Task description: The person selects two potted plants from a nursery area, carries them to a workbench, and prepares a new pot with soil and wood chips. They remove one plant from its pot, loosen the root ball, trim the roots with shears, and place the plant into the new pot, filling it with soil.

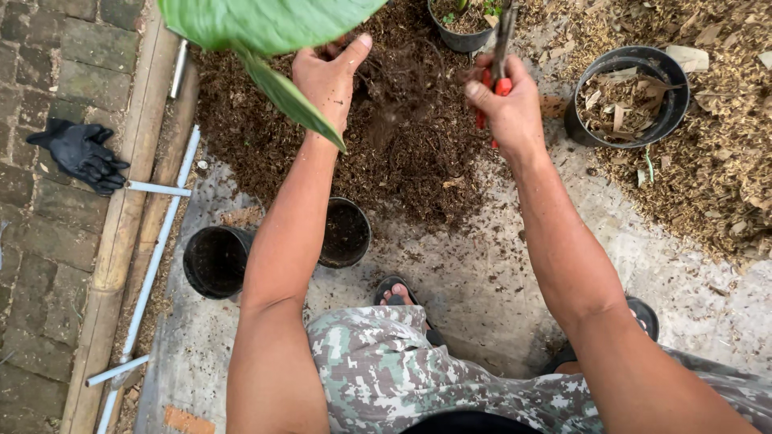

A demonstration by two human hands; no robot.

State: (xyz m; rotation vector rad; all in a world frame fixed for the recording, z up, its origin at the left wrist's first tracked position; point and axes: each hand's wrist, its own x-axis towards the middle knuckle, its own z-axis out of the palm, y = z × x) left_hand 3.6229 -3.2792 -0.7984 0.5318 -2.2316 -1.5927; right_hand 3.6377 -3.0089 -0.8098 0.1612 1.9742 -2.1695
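Observation:
My left hand (328,79) is raised over a heap of dark brown potting soil (402,161), gripping a plant by its base; the plant's big green leaves (265,32) hang over the hand and its roots (398,80) dangle to the right. My right hand (508,104) is closed on red-handled pruning shears (492,84), whose blades point up toward the top edge, just right of the roots.
Two empty black pots (215,261) (346,233) stand by my left arm. A black pot with dry leaves (627,96) sits at right beside a wood-chip pile (716,145). Another planted pot (462,24) is at top. A black glove (80,153) lies on the brick paving at left; white pipes (157,233) run alongside.

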